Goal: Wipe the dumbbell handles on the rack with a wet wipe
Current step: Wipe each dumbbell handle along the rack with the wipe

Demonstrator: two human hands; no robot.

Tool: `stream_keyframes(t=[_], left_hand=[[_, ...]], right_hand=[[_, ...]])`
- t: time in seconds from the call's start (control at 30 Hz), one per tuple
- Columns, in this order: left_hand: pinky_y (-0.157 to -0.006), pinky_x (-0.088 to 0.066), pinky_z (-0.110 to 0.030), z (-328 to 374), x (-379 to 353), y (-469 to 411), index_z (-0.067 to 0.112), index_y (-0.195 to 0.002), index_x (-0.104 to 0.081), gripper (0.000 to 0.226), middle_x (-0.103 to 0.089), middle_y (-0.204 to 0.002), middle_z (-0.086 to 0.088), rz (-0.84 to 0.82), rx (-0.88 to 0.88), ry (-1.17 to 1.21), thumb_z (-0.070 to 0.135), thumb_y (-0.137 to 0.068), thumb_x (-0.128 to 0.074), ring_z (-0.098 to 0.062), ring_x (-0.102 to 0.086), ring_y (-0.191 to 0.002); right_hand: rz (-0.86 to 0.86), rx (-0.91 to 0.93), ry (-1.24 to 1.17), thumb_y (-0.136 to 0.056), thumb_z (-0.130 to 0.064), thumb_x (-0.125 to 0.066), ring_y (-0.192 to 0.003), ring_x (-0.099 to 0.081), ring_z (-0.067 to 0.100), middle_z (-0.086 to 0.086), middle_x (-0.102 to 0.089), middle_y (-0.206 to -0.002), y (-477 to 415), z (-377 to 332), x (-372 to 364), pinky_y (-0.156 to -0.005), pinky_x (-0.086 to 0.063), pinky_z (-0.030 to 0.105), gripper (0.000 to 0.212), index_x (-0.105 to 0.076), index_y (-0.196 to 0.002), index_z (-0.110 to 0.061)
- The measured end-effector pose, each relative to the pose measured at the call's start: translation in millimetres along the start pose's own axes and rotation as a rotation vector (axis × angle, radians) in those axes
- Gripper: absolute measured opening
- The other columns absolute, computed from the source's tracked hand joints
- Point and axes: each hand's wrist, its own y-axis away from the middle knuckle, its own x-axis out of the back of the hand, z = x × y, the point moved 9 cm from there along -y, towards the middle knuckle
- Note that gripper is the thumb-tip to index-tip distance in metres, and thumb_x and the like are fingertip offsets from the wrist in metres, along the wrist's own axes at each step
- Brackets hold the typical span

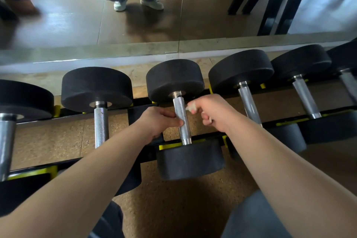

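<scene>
Chrome dumbbell handle [184,133] runs near-to-far; left grip [158,121] wraps it, right grip [211,111] pinches wet wipe [191,107].

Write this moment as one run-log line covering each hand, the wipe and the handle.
left hand: grips middle dumbbell handle | right hand: pinches wet wipe | wipe position: beside handle's upper part, contact unclear

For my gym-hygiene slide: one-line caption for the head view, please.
Left hand grips a dumbbell handle while the right hand holds a wipe beside it.
</scene>
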Motion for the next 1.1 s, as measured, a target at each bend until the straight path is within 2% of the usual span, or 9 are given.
stream_keyframes(t=[0.1,0.23,0.4,0.5,0.63,0.8,0.87,0.93,1.1], left_hand=[[-0.062,-0.043,-0.029,2,0,0,0.026,-0.101,-0.074,0.035,-0.068,-0.107,0.004,0.004,-0.006,-0.007,0.031,-0.072,-0.092,-0.01,-0.057,-0.091],[-0.058,-0.042,-0.027,4,1,5,0.026,-0.107,-0.072,0.036,-0.065,-0.1,0.003,-0.023,0.01,-0.062,0.036,-0.076,-0.088,-0.013,-0.055,-0.08],[-0.055,-0.04,-0.025,-4,18,12,0.023,-0.123,-0.067,0.034,-0.058,-0.09,-0.008,-0.068,0.041,0.119,0.007,-0.093,-0.063,-0.016,-0.049,-0.071],[-0.061,-0.043,-0.025,-9,45,24,0.015,-0.126,-0.064,0.051,-0.064,-0.105,-0.012,-0.079,0.009,0.382,-0.013,-0.089,-0.044,-0.016,-0.054,-0.081],[-0.073,-0.053,-0.028,-20,86,41,0.014,-0.125,-0.064,0.06,-0.067,-0.114,-0.015,-0.103,-0.082,0.482,-0.023,-0.087,-0.035,-0.017,-0.06,-0.088],[-0.093,-0.058,-0.04,-47,131,60,0.012,-0.122,-0.064,0.041,-0.07,-0.113,-0.016,-0.008,-0.157,0.497,-0.016,-0.096,-0.05,-0.022,-0.071,-0.098],[-0.094,-0.059,-0.042,-60,146,61,0.012,-0.123,-0.064,0.037,-0.072,-0.112,-0.017,0.057,-0.185,0.52,-0.012,-0.094,-0.06,-0.024,-0.073,-0.099],[-0.085,-0.062,-0.038,-70,156,63,0.015,-0.12,-0.066,0.035,-0.073,-0.113,-0.017,0.127,-0.207,0.521,-0.007,-0.093,-0.066,-0.024,-0.074,-0.098],[-0.075,-0.063,-0.035,-91,172,74,0.027,-0.111,-0.072,0.024,-0.076,-0.104,0.0,0.396,-0.268,0.476,0.011,-0.093,-0.073,-0.015,-0.074,-0.091]], right_hand=[[0.044,-0.074,-0.34,-0.099,-0.021,-0.045,-0.046,-0.03,0.012,0.002,-0.044,-0.063,7,4,4,-0.038,-0.025,0.022,0.033,-0.052,-0.067,-0.015],[-0.077,0.069,-0.292,-0.103,-0.045,-0.047,-0.044,-0.03,0.01,-0.004,-0.038,-0.055,14,-4,-15,-0.039,-0.022,0.023,0.048,-0.04,-0.062,-0.023],[-0.193,0.257,-0.164,-0.108,-0.019,-0.05,-0.057,-0.058,0.011,0.006,-0.07,-0.087,35,-31,-43,-0.045,-0.04,0.023,0.017,-0.066,-0.114,-0.015],[-0.229,0.292,-0.17,-0.105,-0.006,-0.052,-0.063,-0.063,0.011,0.009,-0.074,-0.106,44,-41,-60,-0.051,-0.046,0.023,0.029,-0.066,-0.126,-0.02],[-0.295,0.352,-0.04,-0.106,-0.025,-0.056,-0.052,-0.041,0.008,0.001,-0.065,-0.073,54,-54,-97,-0.045,-0.03,0.024,0.017,-0.07,-0.116,-0.023],[-0.36,0.299,0.043,-0.107,-0.043,-0.048,-0.045,-0.027,0.011,-0.006,-0.035,-0.055,64,-64,-154,-0.045,-0.02,0.028,0.037,-0.07,-0.102,-0.013],[-0.262,0.424,0.222,-0.107,-0.044,-0.044,-0.052,-0.045,0.012,-0.007,-0.052,-0.063,71,-78,-168,-0.05,-0.035,0.028,0.039,-0.072,-0.102,-0.017],[-0.134,0.583,0.456,-0.105,-0.048,-0.044,-0.083,-0.062,0.007,-0.01,-0.069,-0.096,79,-89,-184,-0.071,-0.049,0.029,0.037,-0.07,-0.115,-0.025],[-0.122,0.63,0.491,-0.098,-0.045,-0.061,-0.093,-0.059,-0.002,-0.014,-0.07,-0.115,76,-87,-218,-0.07,-0.04,0.01,0.028,-0.072,-0.119,-0.031]])
